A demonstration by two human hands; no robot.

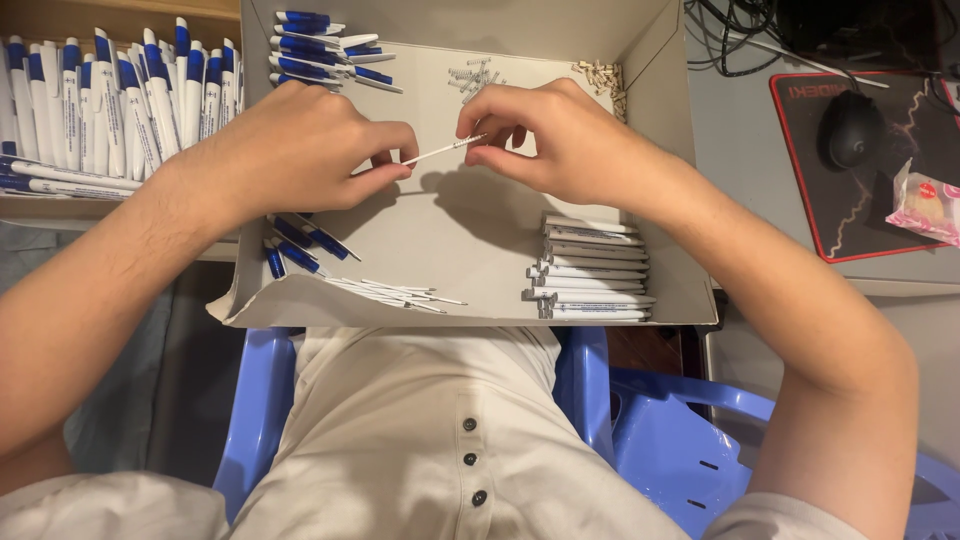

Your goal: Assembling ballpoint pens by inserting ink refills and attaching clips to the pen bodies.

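Note:
My left hand [300, 150] and my right hand [550, 135] meet above a shallow cardboard box [670, 110] on my lap. Between their fingertips they hold a thin white pen refill [440, 152], the left pinching its lower end, the right at its upper end. Under my left hand lie a few blue pen parts [295, 245] and several loose white refills [395, 292]. White pen barrels [590, 270] are stacked in the box's near right corner. Small springs [472, 78] and tiny tan parts [603, 75] lie at the far side.
Assembled blue-and-white pens [320, 50] sit in the box's far left corner, and many more fill a tray [110, 100] on the left. A desk at right carries a black mouse [852, 128] on a red-edged pad and a pink wrapped packet [925, 205]. A blue plastic chair [660, 430] is beneath me.

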